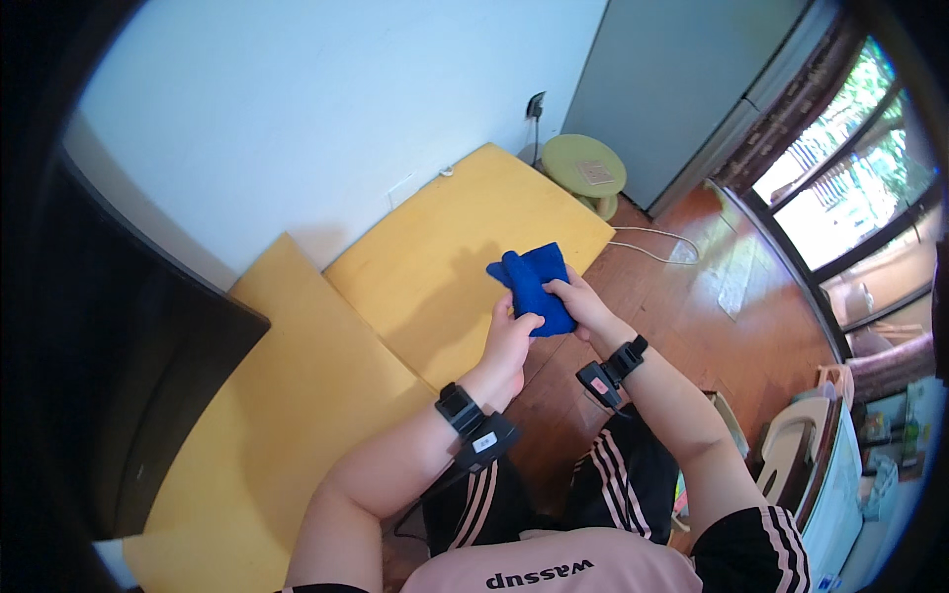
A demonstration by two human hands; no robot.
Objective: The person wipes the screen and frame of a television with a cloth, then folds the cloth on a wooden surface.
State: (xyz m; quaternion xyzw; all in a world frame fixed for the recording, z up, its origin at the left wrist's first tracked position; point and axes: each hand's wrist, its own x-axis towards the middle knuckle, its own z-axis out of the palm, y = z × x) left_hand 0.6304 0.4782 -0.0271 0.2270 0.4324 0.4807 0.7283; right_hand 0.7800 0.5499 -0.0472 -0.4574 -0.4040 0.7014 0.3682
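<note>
A blue cloth (535,293), folded into a small bundle with a rolled strip along its left side and one pointed corner sticking out, is held up in both hands. My left hand (511,337) grips its lower left edge, thumb on top. On the right edge, my right hand (578,300) has its thumb pressed on the cloth and its fingers behind. Beneath and beyond the cloth lies a yellow wooden tabletop (460,215), on which the shadow of hands and cloth falls. Each wrist wears a black strap with a small black device.
Another yellow panel (326,415) adjoins at the left, beside a large black object (178,333). A green round stool (582,164) stands by the wall and a grey cabinet (667,81). A pale cable loop (667,248) lies on the wooden floor. Chairs and a glass-topped table are at right.
</note>
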